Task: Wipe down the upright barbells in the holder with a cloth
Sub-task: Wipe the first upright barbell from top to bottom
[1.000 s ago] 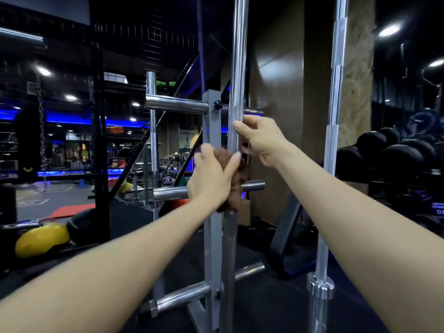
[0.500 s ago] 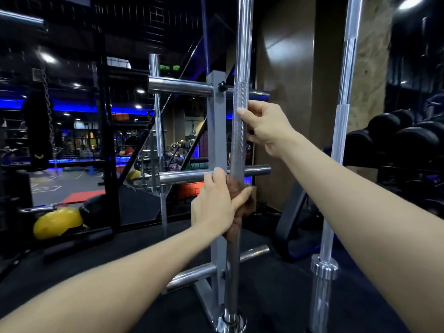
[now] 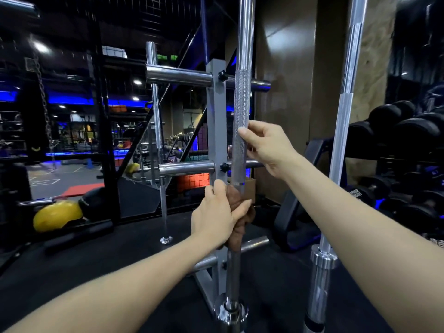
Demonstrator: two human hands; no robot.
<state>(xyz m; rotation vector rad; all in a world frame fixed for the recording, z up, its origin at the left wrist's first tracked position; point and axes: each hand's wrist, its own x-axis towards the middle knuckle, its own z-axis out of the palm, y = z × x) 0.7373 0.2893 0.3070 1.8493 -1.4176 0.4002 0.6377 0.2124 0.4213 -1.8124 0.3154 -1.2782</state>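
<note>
Left hand (image 3: 217,218): gripped a brown cloth (image 3: 237,224) wrapped around the upright barbell (image 3: 241,121) — below the knurling.
Right hand (image 3: 266,146): fingers curled round that barbell — higher up.

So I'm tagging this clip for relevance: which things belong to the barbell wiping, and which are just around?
Belongs to the job:
- centre barbell, steadied by the right hand
- brown cloth, wrapped round its shaft by the left hand
- right barbell, upright, untouched

Just around:
- plate rack behind the bar
- dumbbells
- yellow ball on the floor
</note>
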